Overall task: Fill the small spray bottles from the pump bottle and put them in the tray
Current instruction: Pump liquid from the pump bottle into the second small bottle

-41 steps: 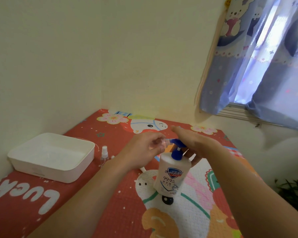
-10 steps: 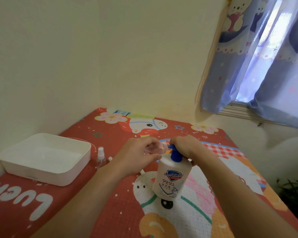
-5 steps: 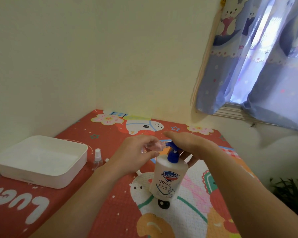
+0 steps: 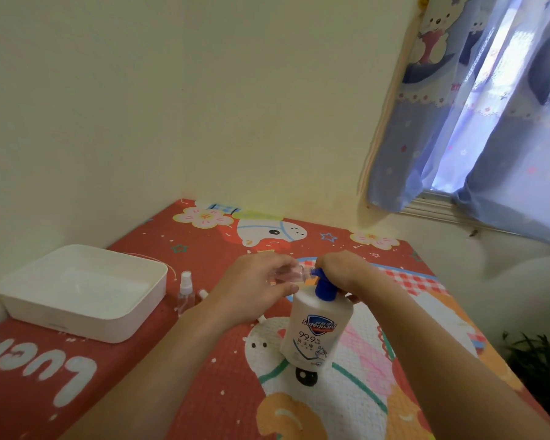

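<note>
A red cartoon-print mat (image 4: 115, 385) covers the surface that fills the lower view, pushed into the corner of two cream walls, with a blue curtain (image 4: 477, 128) over a window off its right edge. Near the mat's left edge sits the white tray (image 4: 131, 315), with no bottles visible inside it. Toward the middle of the mat, nearer the front edge, stands the white pump bottle (image 4: 316, 331), upright, its blue pump head pointing left. The right hand (image 4: 343, 269) lies over that pump head with its fingers curled down around it, apparently pressing. The left hand (image 4: 251, 287) grips a clear small spray bottle (image 4: 291, 275), fingers wrapped round its body, holding it on its side with its open mouth right at the pump's nozzle. Between the tray and the left forearm, another capped spray bottle (image 4: 185, 292) stands upright on the mat, and a small white piece (image 4: 203, 293) just beside it may be a loose cap, though it is too small to be sure. The step in hand looks like filling: it would go best with the bottle's mouth kept snug on the nozzle, tipped so liquid runs inward, and with slow, short strokes, since the narrow neck could easily overflow onto the mat. The pump bottle needs steady downward pressure so it does not tip.
</note>
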Action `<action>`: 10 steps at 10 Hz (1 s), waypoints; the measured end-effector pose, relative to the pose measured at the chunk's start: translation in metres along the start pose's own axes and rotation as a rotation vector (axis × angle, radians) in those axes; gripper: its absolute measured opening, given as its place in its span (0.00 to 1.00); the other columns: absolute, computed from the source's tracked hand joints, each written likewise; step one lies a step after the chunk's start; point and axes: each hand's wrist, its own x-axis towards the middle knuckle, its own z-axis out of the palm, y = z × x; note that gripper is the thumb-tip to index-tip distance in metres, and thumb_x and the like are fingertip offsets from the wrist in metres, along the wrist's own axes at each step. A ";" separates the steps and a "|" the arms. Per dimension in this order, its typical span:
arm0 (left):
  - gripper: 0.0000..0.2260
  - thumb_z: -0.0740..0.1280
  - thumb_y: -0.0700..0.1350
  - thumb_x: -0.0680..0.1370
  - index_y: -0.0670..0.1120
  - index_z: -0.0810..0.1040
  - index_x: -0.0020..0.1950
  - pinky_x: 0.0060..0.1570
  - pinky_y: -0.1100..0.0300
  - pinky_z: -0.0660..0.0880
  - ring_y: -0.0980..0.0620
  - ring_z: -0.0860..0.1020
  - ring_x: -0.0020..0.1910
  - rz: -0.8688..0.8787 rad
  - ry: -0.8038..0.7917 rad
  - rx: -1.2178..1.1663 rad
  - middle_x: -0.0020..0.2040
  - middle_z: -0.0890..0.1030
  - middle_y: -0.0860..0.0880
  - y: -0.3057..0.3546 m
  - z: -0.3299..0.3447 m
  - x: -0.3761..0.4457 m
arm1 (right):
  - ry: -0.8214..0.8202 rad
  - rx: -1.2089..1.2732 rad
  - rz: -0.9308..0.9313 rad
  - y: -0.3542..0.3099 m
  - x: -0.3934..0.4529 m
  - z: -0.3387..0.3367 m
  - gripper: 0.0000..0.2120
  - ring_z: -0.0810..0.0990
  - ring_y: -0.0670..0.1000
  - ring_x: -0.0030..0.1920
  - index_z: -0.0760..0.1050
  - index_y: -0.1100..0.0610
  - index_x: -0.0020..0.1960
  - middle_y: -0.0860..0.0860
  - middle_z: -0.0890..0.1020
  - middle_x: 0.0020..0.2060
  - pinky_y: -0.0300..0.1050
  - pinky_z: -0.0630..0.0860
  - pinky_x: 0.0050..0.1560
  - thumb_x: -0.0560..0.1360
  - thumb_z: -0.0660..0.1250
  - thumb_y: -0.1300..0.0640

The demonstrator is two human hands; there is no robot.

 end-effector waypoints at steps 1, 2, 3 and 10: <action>0.16 0.72 0.48 0.74 0.51 0.79 0.62 0.57 0.54 0.75 0.56 0.78 0.55 0.001 0.000 0.003 0.56 0.82 0.55 0.000 0.001 -0.001 | -0.031 -0.129 -0.060 -0.001 -0.004 -0.001 0.06 0.71 0.54 0.46 0.67 0.60 0.50 0.57 0.72 0.47 0.51 0.74 0.52 0.82 0.52 0.63; 0.17 0.72 0.49 0.74 0.51 0.79 0.62 0.57 0.54 0.75 0.57 0.78 0.54 -0.002 -0.004 -0.002 0.56 0.82 0.56 0.001 0.002 -0.001 | -0.044 -0.108 -0.050 -0.002 -0.006 -0.001 0.06 0.76 0.58 0.50 0.67 0.60 0.50 0.59 0.73 0.48 0.53 0.75 0.55 0.82 0.52 0.61; 0.16 0.72 0.49 0.75 0.51 0.79 0.62 0.57 0.57 0.75 0.59 0.78 0.54 0.002 -0.001 -0.013 0.56 0.82 0.56 0.002 0.001 -0.002 | -0.081 -0.002 -0.033 -0.001 -0.006 -0.005 0.11 0.80 0.61 0.52 0.70 0.59 0.51 0.60 0.78 0.51 0.54 0.77 0.53 0.81 0.53 0.53; 0.17 0.72 0.50 0.75 0.51 0.79 0.63 0.56 0.58 0.74 0.57 0.77 0.54 -0.001 -0.016 0.050 0.57 0.81 0.55 0.002 0.002 0.001 | -0.016 -0.128 -0.083 0.000 -0.001 -0.001 0.06 0.70 0.54 0.47 0.66 0.60 0.49 0.57 0.72 0.47 0.51 0.74 0.54 0.82 0.52 0.64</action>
